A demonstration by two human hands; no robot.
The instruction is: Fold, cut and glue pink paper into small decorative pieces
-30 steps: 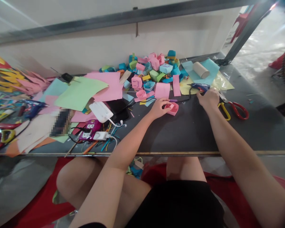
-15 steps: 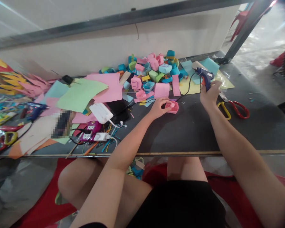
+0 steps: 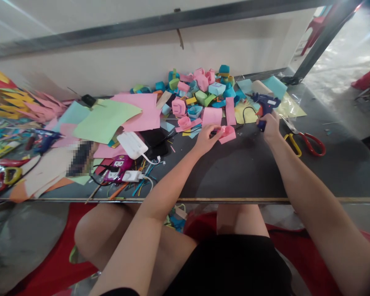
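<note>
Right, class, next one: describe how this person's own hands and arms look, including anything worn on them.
The left hand and right hand are bare, with no gloves or watch to be seen. The left arm is uncovered up to a black sleeve at the picture's bottom edge. The right arm is bare too; its sleeve cannot be made out.

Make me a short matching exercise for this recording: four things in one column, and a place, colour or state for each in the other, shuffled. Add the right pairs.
Column one
1. Left hand
2. Power strip
3. Right hand
4. Large green sheet

Column two
A. Wrapped around the handle of a glue gun
B. Partly covering a pink sheet
C. Fingers on a small pink paper box
D. Purple, with white sockets

Right pairs: 1-C, 2-D, 3-A, 4-B
</note>
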